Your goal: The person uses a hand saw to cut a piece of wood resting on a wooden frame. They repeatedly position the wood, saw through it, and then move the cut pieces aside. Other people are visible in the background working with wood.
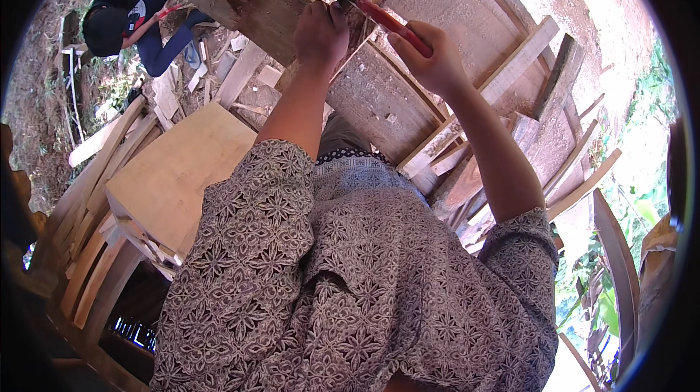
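My right hand [430, 53] is wrapped round the red handle [394, 26] of a tool. The handle slants up to the left and ends in dark metal [348, 0], too small to tell its kind. Right beside that metal end, my left hand [321, 33] is closed in a fist over the wood; what its fingers hold is hidden. A weathered board [255, 9] with a rough, splintered patch runs away to the upper left of that hand. Below my hands lies another greyish plank [386, 96], sloping down to the right.
At the upper left, a person [109, 20] sits bent over, holding a red-handled thing. A pale wooden box-like piece [182, 173] stands to my left, with curved planks [109, 173] beside it. Offcuts [240, 75] litter the ground. A wooden beam [518, 60] and loose sticks lie to the right.
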A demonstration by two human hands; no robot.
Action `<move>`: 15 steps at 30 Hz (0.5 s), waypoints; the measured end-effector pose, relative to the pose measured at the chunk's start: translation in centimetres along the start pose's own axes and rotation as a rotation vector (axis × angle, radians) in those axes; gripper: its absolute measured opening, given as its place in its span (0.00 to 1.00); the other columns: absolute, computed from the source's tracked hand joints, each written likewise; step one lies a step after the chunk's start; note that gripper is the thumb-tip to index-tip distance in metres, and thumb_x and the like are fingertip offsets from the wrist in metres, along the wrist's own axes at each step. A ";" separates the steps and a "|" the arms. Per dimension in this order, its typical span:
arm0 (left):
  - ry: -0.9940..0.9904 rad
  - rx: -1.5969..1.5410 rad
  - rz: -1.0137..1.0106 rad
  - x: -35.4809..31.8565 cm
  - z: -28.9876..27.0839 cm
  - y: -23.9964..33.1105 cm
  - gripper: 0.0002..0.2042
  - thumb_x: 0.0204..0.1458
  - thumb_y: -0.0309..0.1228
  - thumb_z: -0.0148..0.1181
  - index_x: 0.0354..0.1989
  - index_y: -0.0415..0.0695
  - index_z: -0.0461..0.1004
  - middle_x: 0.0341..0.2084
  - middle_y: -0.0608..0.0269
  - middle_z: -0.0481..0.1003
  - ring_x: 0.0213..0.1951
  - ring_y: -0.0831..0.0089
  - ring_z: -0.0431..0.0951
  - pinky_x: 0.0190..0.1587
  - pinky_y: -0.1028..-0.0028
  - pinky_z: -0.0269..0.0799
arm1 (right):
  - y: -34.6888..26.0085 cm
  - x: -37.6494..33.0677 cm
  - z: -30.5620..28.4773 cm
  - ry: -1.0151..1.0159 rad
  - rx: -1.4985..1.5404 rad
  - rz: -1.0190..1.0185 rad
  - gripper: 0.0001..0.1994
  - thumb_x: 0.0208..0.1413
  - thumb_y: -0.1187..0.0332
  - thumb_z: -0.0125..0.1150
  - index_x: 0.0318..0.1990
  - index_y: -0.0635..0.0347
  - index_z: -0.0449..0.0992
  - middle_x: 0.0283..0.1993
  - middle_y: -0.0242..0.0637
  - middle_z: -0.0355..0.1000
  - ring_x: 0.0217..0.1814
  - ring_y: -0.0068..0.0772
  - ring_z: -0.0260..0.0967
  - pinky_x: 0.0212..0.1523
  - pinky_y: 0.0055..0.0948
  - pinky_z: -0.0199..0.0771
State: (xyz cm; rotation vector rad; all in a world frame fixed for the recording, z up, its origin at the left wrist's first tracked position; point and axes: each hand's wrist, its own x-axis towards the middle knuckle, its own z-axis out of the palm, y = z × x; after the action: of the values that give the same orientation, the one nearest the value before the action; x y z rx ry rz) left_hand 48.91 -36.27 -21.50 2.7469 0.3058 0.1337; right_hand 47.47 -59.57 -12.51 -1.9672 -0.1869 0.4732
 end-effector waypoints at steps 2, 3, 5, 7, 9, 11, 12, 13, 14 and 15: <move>0.009 0.005 -0.030 -0.1 -0.3 0.6 0.18 0.65 0.43 0.46 0.39 0.39 0.72 0.41 0.47 0.76 0.46 0.46 0.77 0.49 0.50 0.73 | -0.7 -0.8 -0.1 0.018 -0.002 0.032 0.15 0.64 0.58 0.63 0.34 0.62 0.76 0.21 0.26 0.63 0.26 0.17 0.57 0.27 0.27 0.60; 0.000 0.001 -0.029 0.1 -0.5 0.8 0.18 0.64 0.43 0.47 0.38 0.39 0.72 0.40 0.47 0.76 0.46 0.46 0.77 0.48 0.50 0.74 | -0.8 -2.3 -0.5 0.022 -0.013 0.054 0.15 0.64 0.58 0.63 0.33 0.61 0.76 0.21 0.26 0.63 0.25 0.17 0.58 0.27 0.28 0.60; -0.021 -0.003 -0.031 0.0 -0.9 0.9 0.17 0.64 0.44 0.48 0.38 0.39 0.72 0.39 0.47 0.76 0.44 0.47 0.78 0.47 0.50 0.74 | -1.3 -6.7 -2.3 0.019 -0.038 0.133 0.14 0.63 0.60 0.63 0.31 0.62 0.74 0.21 0.32 0.64 0.24 0.21 0.60 0.26 0.31 0.61; 0.005 0.019 -0.042 -0.1 -1.3 1.2 0.17 0.63 0.44 0.48 0.37 0.39 0.72 0.38 0.47 0.76 0.43 0.48 0.78 0.46 0.50 0.75 | -2.3 -11.2 -5.1 0.019 -0.097 0.137 0.13 0.61 0.63 0.63 0.29 0.62 0.72 0.20 0.35 0.65 0.22 0.25 0.61 0.25 0.33 0.61; 0.021 0.029 -0.049 -0.6 -1.2 1.2 0.18 0.64 0.44 0.47 0.36 0.40 0.71 0.37 0.47 0.76 0.43 0.47 0.78 0.46 0.50 0.74 | -3.5 -14.7 -7.5 0.004 -0.129 0.131 0.14 0.61 0.65 0.63 0.27 0.61 0.69 0.19 0.34 0.64 0.21 0.26 0.60 0.24 0.32 0.59; 0.037 0.020 -0.039 -0.5 -1.0 1.0 0.19 0.65 0.45 0.45 0.35 0.40 0.71 0.37 0.47 0.75 0.43 0.45 0.76 0.48 0.49 0.71 | -4.7 -15.1 -8.4 -0.036 -0.136 0.149 0.14 0.61 0.67 0.62 0.26 0.61 0.67 0.19 0.33 0.63 0.20 0.27 0.60 0.23 0.32 0.57; 0.049 0.021 -0.030 -0.7 -0.9 0.8 0.18 0.64 0.44 0.46 0.35 0.40 0.71 0.37 0.48 0.76 0.42 0.46 0.77 0.46 0.49 0.73 | -4.9 -14.8 -8.6 -0.066 -0.156 0.125 0.13 0.61 0.67 0.62 0.26 0.61 0.67 0.19 0.33 0.62 0.20 0.27 0.60 0.23 0.32 0.57; 0.062 0.019 -0.012 -0.6 -0.6 0.7 0.18 0.64 0.44 0.47 0.36 0.40 0.72 0.36 0.49 0.76 0.42 0.48 0.78 0.45 0.50 0.74 | -4.9 -14.2 -8.6 -0.088 -0.175 0.102 0.13 0.61 0.67 0.62 0.26 0.61 0.67 0.19 0.34 0.62 0.20 0.27 0.60 0.23 0.32 0.57; 0.073 0.024 0.004 -0.6 -0.6 0.6 0.17 0.63 0.44 0.48 0.36 0.40 0.72 0.36 0.50 0.76 0.41 0.49 0.79 0.44 0.50 0.75 | -4.6 -12.9 -7.4 -0.065 -0.139 0.069 0.14 0.61 0.67 0.62 0.27 0.62 0.68 0.18 0.35 0.62 0.20 0.28 0.60 0.24 0.33 0.58; 0.077 0.032 0.004 -0.7 -0.6 0.6 0.17 0.63 0.44 0.48 0.36 0.40 0.72 0.36 0.50 0.76 0.41 0.49 0.79 0.43 0.50 0.75 | -4.1 -10.7 -6.0 -0.058 -0.132 0.070 0.14 0.61 0.65 0.62 0.27 0.62 0.69 0.18 0.36 0.62 0.20 0.29 0.60 0.24 0.34 0.59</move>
State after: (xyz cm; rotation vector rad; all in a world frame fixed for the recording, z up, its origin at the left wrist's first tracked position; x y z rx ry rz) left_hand 48.25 -36.72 -20.75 2.7788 0.3264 0.2376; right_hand 40.50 -66.43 -4.00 -2.0955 -0.1905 0.5773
